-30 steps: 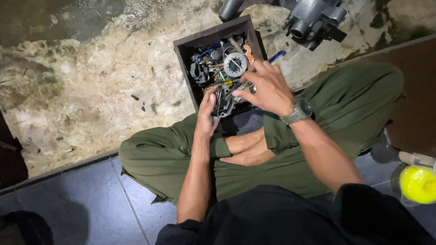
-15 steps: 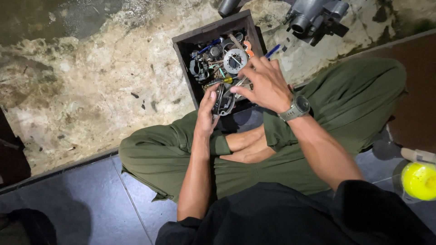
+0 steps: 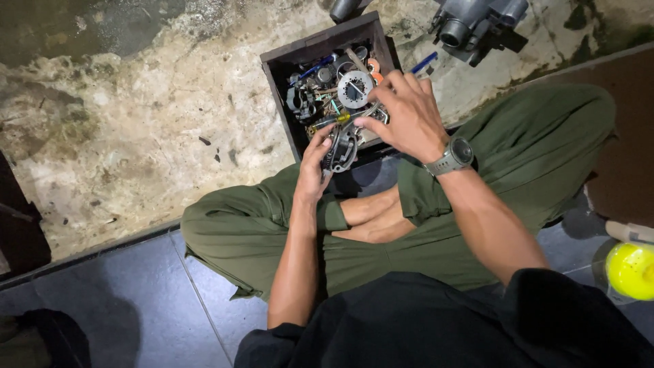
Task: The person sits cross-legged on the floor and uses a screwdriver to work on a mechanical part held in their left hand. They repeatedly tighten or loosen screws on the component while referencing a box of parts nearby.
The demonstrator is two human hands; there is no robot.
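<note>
Since the earlier frame the right hand [image 3: 407, 117] has shifted slightly lower over the box, its fingertips now pinching at the top of the metal part. The left hand [image 3: 315, 165] is closed around a dark round metal part [image 3: 343, 148], gripping its lower left edge and holding it upright at the box's near edge, above the crossed legs. The part is ring-shaped, grey-black, with a ribbed or toothed rim; finer detail cannot be made out. Just behind it stands the dark wooden box [image 3: 279, 68], filled with mixed hardware, including a pale toothed disc [image 3: 355, 88] and a yellow-handled screwdriver [image 3: 332, 122]. A grey engine part [image 3: 477, 24] lies beyond on the stained concrete floor.
</note>
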